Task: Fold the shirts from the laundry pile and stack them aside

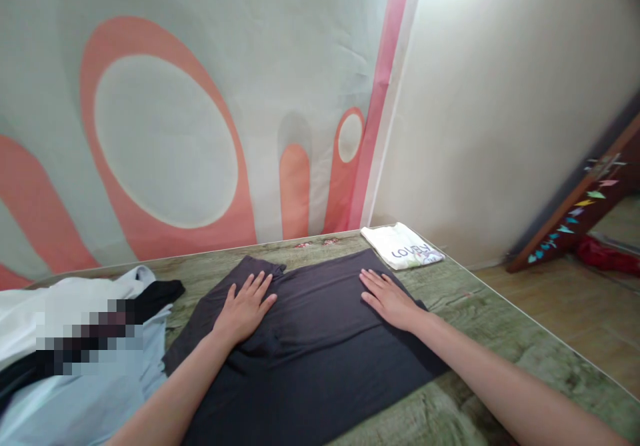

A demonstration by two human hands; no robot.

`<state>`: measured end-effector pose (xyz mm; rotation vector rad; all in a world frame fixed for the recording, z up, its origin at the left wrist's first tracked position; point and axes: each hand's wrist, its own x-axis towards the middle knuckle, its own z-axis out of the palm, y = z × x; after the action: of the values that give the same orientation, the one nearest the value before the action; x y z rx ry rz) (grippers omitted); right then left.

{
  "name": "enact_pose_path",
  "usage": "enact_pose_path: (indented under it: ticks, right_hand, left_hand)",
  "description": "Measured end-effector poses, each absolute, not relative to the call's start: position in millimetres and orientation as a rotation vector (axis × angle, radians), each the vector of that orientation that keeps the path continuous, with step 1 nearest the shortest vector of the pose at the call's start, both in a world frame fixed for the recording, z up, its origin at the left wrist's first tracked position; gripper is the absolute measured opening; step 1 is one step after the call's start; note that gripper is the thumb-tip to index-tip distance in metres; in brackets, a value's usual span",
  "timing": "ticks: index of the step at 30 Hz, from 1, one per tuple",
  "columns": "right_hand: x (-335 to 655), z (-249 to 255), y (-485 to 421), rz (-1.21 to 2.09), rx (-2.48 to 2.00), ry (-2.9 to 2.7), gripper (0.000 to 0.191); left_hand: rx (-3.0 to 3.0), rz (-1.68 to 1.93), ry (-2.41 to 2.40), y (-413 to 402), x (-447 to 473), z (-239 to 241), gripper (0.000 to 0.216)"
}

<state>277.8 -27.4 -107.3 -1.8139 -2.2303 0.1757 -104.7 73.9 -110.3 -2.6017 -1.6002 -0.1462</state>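
A dark grey garment, which looks like a T-shirt (pixel 320 366), lies spread on the table in front of me, with a few creases across its middle. My left hand (pixel 245 309) rests flat on its left part, fingers spread, just below a sleeve-like corner. On the right part lies my right hand (pixel 387 299), palm down with the fingers stretched out. Neither hand grips the cloth. The garment's near end runs out of the bottom of the view, partly behind my left forearm.
A folded white garment with "LOVELY" lettering (pixel 403 246) lies at the table's far right corner. Loose white, black and light blue clothes (pixel 95 379) are heaped at the left. The wood-patterned table (pixel 500 319) meets a wall behind; a door (pixel 590 199) stands at the right.
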Motion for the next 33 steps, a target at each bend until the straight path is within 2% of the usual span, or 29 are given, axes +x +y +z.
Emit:
enact_pose_path:
  ticks: [4, 9, 14, 21, 28, 33]
  right_hand:
    - [300.0, -110.1, -42.8, 0.004, -2.001, -2.010, 0.061]
    - [283.5, -107.5, -80.3, 0.173, -1.743, -2.253, 0.059]
    - [264.9, -85.9, -69.7, 0.262, -1.855, -2.161, 0.062]
    - [207.1, -81.2, -12.5, 0.349, -1.473, -2.472, 0.061]
    - [257.6, -91.9, 38.1, 0.132, -1.937, -2.131, 0.058]
    - [256.0, -103.4, 12.1, 0.127, -1.792, -2.234, 0.060]
  left_hand:
    - [-2.562, -0.267, -1.588, 70.3, -102.5, -101.6, 0.054]
    - [-2.543, -0.485, -1.465, 54.8, -101.1, -75.9, 0.047]
    - [-2.812, -0.380, -1.350, 13.4, -79.0, -59.3, 0.045]
    - [-3.006, -0.212, -1.142, -24.9, -53.2, -79.8, 0.058]
    - [-3.044, -0.194, -1.109, -27.8, -61.1, -81.4, 0.059]
    - [-2.955, -0.234, -1.294, -22.0, -64.6, -79.6, 0.062]
